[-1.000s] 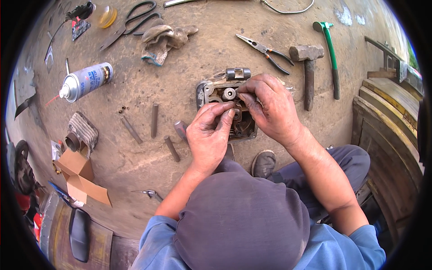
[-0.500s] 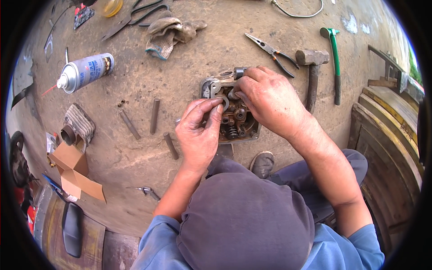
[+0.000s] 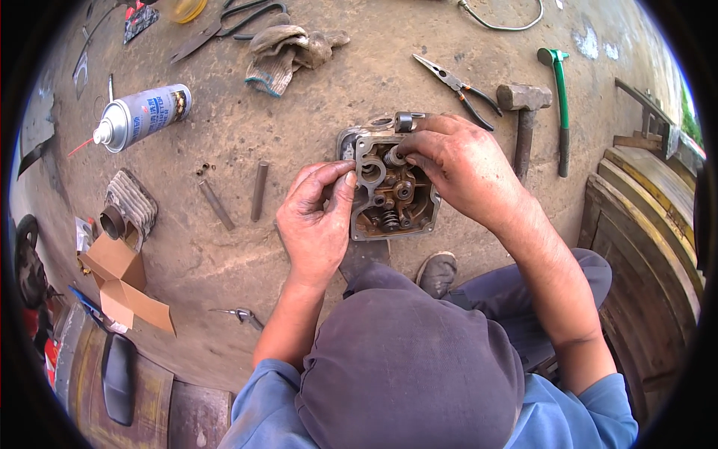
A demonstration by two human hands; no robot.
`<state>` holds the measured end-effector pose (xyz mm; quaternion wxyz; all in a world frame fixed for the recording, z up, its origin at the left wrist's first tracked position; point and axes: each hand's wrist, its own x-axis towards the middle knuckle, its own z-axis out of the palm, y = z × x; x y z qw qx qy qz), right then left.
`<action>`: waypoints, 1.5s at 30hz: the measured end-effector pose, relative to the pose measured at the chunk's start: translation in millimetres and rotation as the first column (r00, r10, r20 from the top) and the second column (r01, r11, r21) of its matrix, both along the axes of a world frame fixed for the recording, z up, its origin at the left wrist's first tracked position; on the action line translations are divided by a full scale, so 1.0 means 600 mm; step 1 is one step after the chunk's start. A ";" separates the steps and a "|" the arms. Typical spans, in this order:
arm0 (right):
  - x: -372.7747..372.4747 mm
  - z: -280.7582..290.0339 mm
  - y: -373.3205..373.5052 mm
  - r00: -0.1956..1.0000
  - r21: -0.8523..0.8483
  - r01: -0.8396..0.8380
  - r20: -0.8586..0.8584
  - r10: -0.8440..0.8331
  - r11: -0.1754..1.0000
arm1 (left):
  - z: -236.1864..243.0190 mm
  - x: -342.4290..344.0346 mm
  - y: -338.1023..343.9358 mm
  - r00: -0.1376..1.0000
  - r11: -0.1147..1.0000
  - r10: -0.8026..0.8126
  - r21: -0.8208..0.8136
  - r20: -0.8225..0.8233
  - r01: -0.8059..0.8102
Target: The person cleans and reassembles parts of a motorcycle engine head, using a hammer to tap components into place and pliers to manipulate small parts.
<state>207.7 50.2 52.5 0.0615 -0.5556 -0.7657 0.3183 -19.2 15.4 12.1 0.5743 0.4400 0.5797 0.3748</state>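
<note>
Metal engine cylinder head (image 3: pixel 430 217) sits in front of me, its open cavity facing up, with a coil spring (image 3: pixel 390 219) inside near its lower edge. My left hand (image 3: pixel 317 217) is at the head's left rim, thumb and forefinger pinched together; whatever is between them is hidden. My right hand (image 3: pixel 467 168) reaches over the upper right of the head. Its thumb and fingertips close on a second coil spring (image 3: pixel 393 156) within the cavity. A dark short metal cylinder (image 3: pixel 405 122) lies against the upper fingers of that hand; whether they grip it I cannot tell.
Left of the head lie metal rods (image 3: pixel 259 191), a spray can (image 3: pixel 148 116), a finned cylinder (image 3: pixel 133 203) and an open cardboard box (image 3: pixel 123 277). Beyond are gloves (image 3: pixel 288 56) and scissors (image 3: pixel 224 30). Pliers (image 3: pixel 456 86), a sledgehammer (image 3: pixel 525 112) and a green hammer (image 3: pixel 559 97) lie right.
My left hand has drawn back leftward from over the cavity to the rim, uncovering a round opening there. My right hand has shifted slightly right, still at the spring.
</note>
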 end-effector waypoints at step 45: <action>-0.016 0.012 -0.103 0.943 -0.030 0.256 -0.212 -0.256 0.966 | 0.021 0.048 -0.021 0.903 0.960 -0.101 -0.198 0.417 0.199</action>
